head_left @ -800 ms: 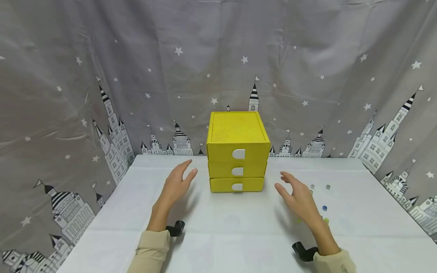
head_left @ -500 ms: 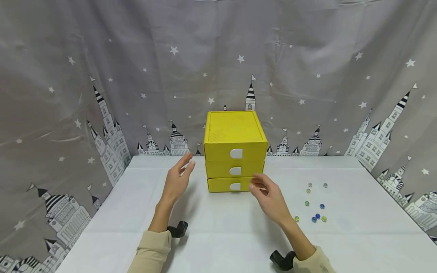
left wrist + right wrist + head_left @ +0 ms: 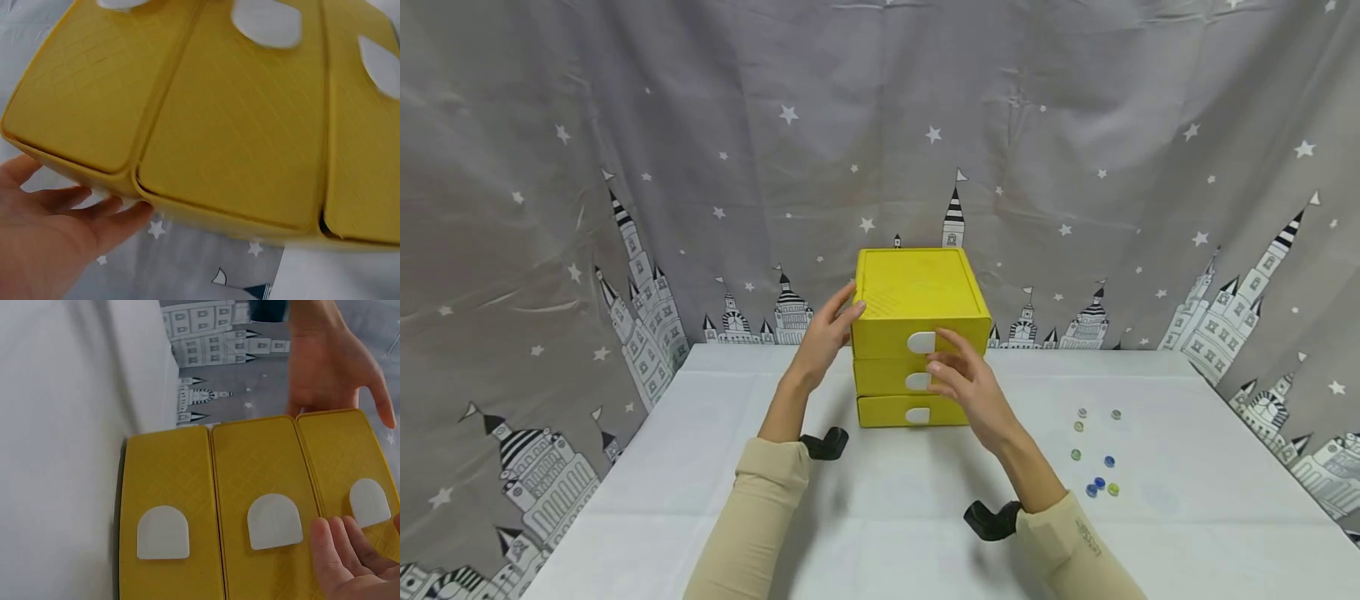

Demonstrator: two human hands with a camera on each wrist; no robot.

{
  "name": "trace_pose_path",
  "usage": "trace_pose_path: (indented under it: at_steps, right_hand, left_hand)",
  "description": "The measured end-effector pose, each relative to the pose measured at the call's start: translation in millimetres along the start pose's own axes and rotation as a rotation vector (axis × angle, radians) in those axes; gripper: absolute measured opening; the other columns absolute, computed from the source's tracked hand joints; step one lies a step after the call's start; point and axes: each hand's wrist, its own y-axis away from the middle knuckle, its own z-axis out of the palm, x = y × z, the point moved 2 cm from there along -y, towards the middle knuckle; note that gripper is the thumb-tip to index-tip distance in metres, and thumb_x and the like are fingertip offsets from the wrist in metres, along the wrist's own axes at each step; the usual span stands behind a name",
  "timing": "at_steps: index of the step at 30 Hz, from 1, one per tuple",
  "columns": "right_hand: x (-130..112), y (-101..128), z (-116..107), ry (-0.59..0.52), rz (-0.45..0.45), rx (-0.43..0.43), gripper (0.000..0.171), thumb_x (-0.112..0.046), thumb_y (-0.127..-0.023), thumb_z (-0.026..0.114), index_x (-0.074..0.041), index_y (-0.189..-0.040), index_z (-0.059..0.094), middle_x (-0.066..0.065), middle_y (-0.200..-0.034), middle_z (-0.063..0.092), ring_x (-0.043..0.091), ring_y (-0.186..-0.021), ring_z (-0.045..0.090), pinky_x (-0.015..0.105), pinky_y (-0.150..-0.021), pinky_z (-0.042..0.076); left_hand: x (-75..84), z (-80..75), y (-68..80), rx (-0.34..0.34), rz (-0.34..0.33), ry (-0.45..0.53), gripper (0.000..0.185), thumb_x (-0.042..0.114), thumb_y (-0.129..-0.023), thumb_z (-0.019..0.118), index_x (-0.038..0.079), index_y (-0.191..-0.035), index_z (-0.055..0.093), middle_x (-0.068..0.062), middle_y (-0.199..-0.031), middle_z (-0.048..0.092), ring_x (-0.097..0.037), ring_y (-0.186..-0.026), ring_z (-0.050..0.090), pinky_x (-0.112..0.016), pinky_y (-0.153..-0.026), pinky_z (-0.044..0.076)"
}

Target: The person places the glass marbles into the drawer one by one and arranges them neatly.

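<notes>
A yellow three-drawer box [image 3: 917, 283] stands at the back middle of the table, each drawer bearing a white rounded handle. All its drawers look closed. My left hand [image 3: 822, 346] lies along the box's upper left side, thumb near the top edge; the left wrist view shows its fingers [image 3: 112, 225] spread loosely against or very near that side. In front of the upper drawers is my right hand [image 3: 973, 390], with its fingertips close to the top handle [image 3: 921, 342]. Seen from the right wrist, those fingers [image 3: 340, 550] are fairly straight and grip nothing; contact is unclear.
Several small glass beads, blue [image 3: 1109, 462], yellow-green [image 3: 1113, 490] and clear [image 3: 1116, 414], lie scattered on the white tablecloth [image 3: 1210, 433] at the right. A grey curtain [image 3: 760, 167] printed with castles and stars hangs behind. A black wrist camera [image 3: 992, 522] sits on each wrist.
My right hand has moved left from beside the beads to the box's front and up toward the top handle. My left hand has moved forward and right to the box's upper left side.
</notes>
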Motion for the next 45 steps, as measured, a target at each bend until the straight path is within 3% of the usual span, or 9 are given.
trace_pose_path:
  at_steps: [4, 8, 11, 17, 22, 30, 37, 45]
  right_hand:
    - [1, -6, -3, -0.012, 0.007, 0.011, 0.056, -0.015, -0.1, 0.055, -0.008, -0.151, 0.035, 0.027, -0.128, 0.049, 0.043, -0.121, 0.049, 0.046, -0.099, 0.047]
    - [1, -10, -3, 0.01, 0.012, -0.005, 0.055, -0.015, -0.1, 0.055, -0.007, -0.151, 0.035, 0.027, -0.126, 0.05, 0.042, -0.118, 0.05, 0.047, -0.099, 0.047]
    - [1, -12, -3, 0.033, 0.006, -0.013, 0.055, -0.014, -0.101, 0.055, -0.007, -0.152, 0.035, 0.027, -0.126, 0.051, 0.041, -0.117, 0.051, 0.047, -0.098, 0.048]
    - [1, -14, -2, 0.048, 0.012, 0.015, 0.05, -0.015, -0.1, 0.057, -0.005, -0.147, 0.041, 0.022, -0.118, 0.054, 0.04, -0.114, 0.054, 0.043, -0.096, 0.049]
    - [0, -16, -4, 0.033, 0.026, 0.004, 0.048, -0.015, -0.1, 0.056, -0.003, -0.144, 0.042, 0.018, -0.116, 0.054, 0.04, -0.113, 0.055, 0.044, -0.097, 0.049]
    - [-4, -18, -7, 0.035, 0.046, -0.033, 0.047, -0.017, -0.101, 0.055, -0.002, -0.144, 0.042, 0.023, -0.124, 0.052, 0.04, -0.116, 0.055, 0.045, -0.098, 0.048]
    - [-6, -15, -10, 0.025, 0.059, -0.045, 0.044, -0.015, -0.1, 0.056, 0.0, -0.141, 0.046, 0.023, -0.123, 0.054, 0.038, -0.114, 0.057, 0.047, -0.1, 0.046]
    - [-13, -2, -12, 0.111, 0.047, -0.125, 0.043, -0.016, -0.1, 0.057, -0.001, -0.139, 0.047, 0.028, -0.123, 0.058, 0.038, -0.113, 0.058, 0.05, -0.1, 0.045]
  left_hand:
    - [5.2, 0.7, -12.3, -0.079, -0.075, 0.098, 0.069, 0.037, -0.102, 0.049, 0.018, -0.16, 0.016, 0.001, -0.164, 0.01, -0.022, -0.149, 0.011, -0.056, -0.113, 0.023]
    - [2.9, -0.8, -16.6, -0.086, -0.104, 0.13, 0.067, 0.032, -0.101, 0.053, 0.021, -0.159, 0.02, 0.003, -0.164, 0.01, -0.019, -0.15, 0.005, -0.051, -0.117, 0.016]
    - [-2.5, -3.8, -18.2, -0.08, -0.12, 0.141, 0.064, 0.027, -0.101, 0.056, 0.024, -0.157, 0.027, 0.005, -0.164, 0.013, -0.018, -0.149, 0.013, -0.046, -0.118, 0.014]
    - [-7.7, -7.9, -20.4, -0.083, -0.123, 0.122, 0.061, 0.028, -0.1, 0.056, 0.027, -0.156, 0.031, 0.002, -0.164, 0.014, -0.023, -0.144, 0.028, -0.049, -0.118, 0.014]
    - [-8.8, -7.8, -21.4, -0.062, -0.137, 0.128, 0.06, 0.028, -0.1, 0.057, 0.027, -0.155, 0.034, 0.004, -0.163, 0.016, -0.021, -0.144, 0.028, -0.049, -0.117, 0.017]
    - [-10.1, -6.3, -22.6, -0.046, -0.149, 0.143, 0.064, 0.028, -0.099, 0.058, 0.03, -0.157, 0.029, 0.004, -0.163, 0.017, -0.017, -0.147, 0.019, -0.047, -0.117, 0.019]
    - [-8.8, -6.0, -23.1, -0.016, -0.16, 0.147, 0.066, 0.027, -0.098, 0.06, 0.028, -0.157, 0.03, 0.0, -0.163, 0.02, -0.021, -0.144, 0.029, -0.044, -0.114, 0.027]
    - [-7.9, -8.5, -22.1, -0.033, -0.16, 0.156, 0.066, 0.026, -0.098, 0.06, 0.029, -0.157, 0.03, 0.0, -0.162, 0.021, -0.021, -0.145, 0.027, -0.047, -0.115, 0.023]
